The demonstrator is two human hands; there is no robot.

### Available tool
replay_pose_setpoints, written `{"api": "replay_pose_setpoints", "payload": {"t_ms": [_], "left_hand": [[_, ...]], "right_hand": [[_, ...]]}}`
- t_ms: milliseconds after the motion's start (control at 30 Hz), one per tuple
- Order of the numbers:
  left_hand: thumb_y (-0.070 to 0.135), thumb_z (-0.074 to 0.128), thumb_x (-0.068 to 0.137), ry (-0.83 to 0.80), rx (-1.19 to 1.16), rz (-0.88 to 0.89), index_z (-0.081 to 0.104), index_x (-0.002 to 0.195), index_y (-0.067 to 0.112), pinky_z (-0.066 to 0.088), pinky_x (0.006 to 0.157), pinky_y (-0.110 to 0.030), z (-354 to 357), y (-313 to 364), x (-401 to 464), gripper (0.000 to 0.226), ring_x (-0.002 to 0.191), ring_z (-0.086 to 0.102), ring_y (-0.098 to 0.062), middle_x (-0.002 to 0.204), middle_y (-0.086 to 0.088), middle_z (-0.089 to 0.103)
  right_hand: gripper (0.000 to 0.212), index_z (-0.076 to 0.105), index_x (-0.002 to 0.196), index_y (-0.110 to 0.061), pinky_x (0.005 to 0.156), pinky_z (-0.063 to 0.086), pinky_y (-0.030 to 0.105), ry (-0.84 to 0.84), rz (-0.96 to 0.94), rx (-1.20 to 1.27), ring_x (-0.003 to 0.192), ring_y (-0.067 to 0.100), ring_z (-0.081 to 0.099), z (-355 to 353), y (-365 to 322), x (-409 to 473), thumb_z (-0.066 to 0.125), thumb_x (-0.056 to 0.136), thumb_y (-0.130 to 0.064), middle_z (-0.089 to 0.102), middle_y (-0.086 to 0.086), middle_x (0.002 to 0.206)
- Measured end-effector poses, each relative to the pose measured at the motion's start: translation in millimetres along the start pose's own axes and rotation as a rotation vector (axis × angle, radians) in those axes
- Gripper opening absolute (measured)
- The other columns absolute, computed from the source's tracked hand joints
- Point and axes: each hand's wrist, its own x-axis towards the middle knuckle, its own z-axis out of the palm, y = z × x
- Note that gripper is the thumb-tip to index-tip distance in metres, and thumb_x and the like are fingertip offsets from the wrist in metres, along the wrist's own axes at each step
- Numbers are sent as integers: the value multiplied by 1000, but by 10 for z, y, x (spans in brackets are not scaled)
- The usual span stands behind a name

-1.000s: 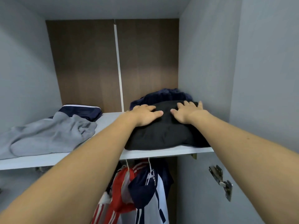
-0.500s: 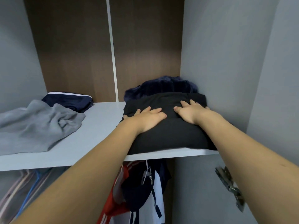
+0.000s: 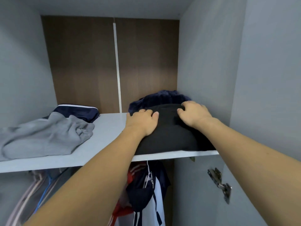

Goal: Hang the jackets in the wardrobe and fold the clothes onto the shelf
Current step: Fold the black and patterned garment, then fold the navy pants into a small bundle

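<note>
Pressing the folded black garment (image 3: 169, 132) onto the shelf (image 3: 107, 128) is the step I judge to be in hand. My left hand (image 3: 141, 123) lies on the garment's left shoulder, fingers bent over its far edge and bearing down on the cloth; whether they truly pinch it I cannot tell. My right hand (image 3: 193, 114) sits nearer the back, fingertips curled down into the fabric close to the rear fold. The garment rests at the right end of the shelf, near the grey side wall, its front edge almost flush with the shelf lip. Just behind it sits a bunched dark navy garment (image 3: 161, 97), touching it.

To do this well, I would push evenly with both hands so the bundle slides back square and not twisted, keep the palms low so the folds stay flat, and stop before the navy one gets crushed further against the back panel. Its front edge should end up clear of the lip so it cannot slump off.

A crumpled grey sweatshirt (image 3: 45, 136) on the left looks unfolded, with a folded navy garment with white trim (image 3: 78, 111) behind it. Jackets (image 3: 146, 190) hang below the shelf.
</note>
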Motion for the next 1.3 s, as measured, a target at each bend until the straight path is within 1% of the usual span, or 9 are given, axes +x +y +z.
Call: {"api": "replay_pose_setpoints", "payload": {"t_ms": [100, 267, 500, 667, 800, 933, 1033, 1133, 1300], "left_hand": [[55, 14, 101, 55, 63, 24, 46, 144, 27, 18, 116, -57, -278, -91, -275, 60, 135, 42, -31, 150, -5, 44], [56, 15, 101, 51, 116, 74, 42, 146, 26, 23, 114, -56, -614, -204, -781, 60, 135, 42, -31, 151, -6, 42], [50, 24, 103, 194, 62, 315, 32, 152, 21, 11, 120, -56, -924, 4, -1474, 57, 144, 29, -27, 157, -4, 34], [45, 32, 102, 307, 15, 505, 26, 154, 17, 13, 120, -54, -1039, 396, -2006, 59, 146, 24, -27, 159, -5, 28], [43, 33, 102, 381, -27, 633, 18, 156, 15, 12, 121, -52, -1317, 849, -2479, 63, 149, 17, -27, 162, -5, 20], [41, 36, 101, 491, -103, 749, 17, 156, 13, 11, 121, -52, -1648, 1428, -2998, 65, 149, 16, -28, 162, -6, 20], [38, 39, 100, 545, -193, 827, 18, 156, 12, 8, 122, -51, -1859, 2003, -3417, 66, 150, 15, -30, 162, -7, 21], [38, 39, 100, 531, -267, 895, 17, 156, 11, 6, 122, -51, -1986, 2677, -3900, 66, 150, 14, -29, 162, -7, 20], [39, 34, 101, 497, -307, 1005, 14, 157, 14, 5, 123, -50, -1940, 3712, -4741, 65, 151, 12, -28, 163, -6, 17]], "right_hand": [[48, 46, 142, -15, 110, 31, 39, 49, -67, -46, 129, 31, 46, -307, -53, -324, 35, 102, -39, 46, 10, 146], [48, 41, 145, -14, 109, 35, 38, 78, -23, 22, 133, 32, 43, -662, -137, -1005, 39, 102, -36, 42, 9, 149], [53, 32, 150, -12, 112, 30, 37, 204, 125, 2, 139, 28, 36, -1231, -270, -2113, 41, 101, -29, 33, 7, 156], [54, 33, 149, -12, 111, 30, 37, 237, 191, -103, 139, 29, 36, -1629, -393, -2904, 43, 99, -28, 34, 7, 155], [55, 35, 148, -8, 112, 29, 36, 325, 203, -197, 138, 30, 37, -2109, -424, -3555, 47, 96, -25, 37, 9, 153], [56, 39, 145, -4, 114, 26, 35, 438, 208, -273, 137, 29, 38, -2622, -325, -4292, 51, 93, -19, 41, 12, 150], [60, 35, 148, -5, 116, 23, 34, 474, 257, -331, 140, 27, 34, -3041, -102, -4900, 53, 92, -19, 38, 11, 153], [62, 30, 150, -8, 117, 21, 33, 480, 356, -399, 142, 24, 30, -3467, 223, -5577, 51, 94, -22, 34, 8, 155], [61, 29, 151, -11, 114, 27, 38, 480, 546, -426, 140, 27, 33, -3887, 813, -6626, 49, 94, -24, 35, 7, 154]]}}
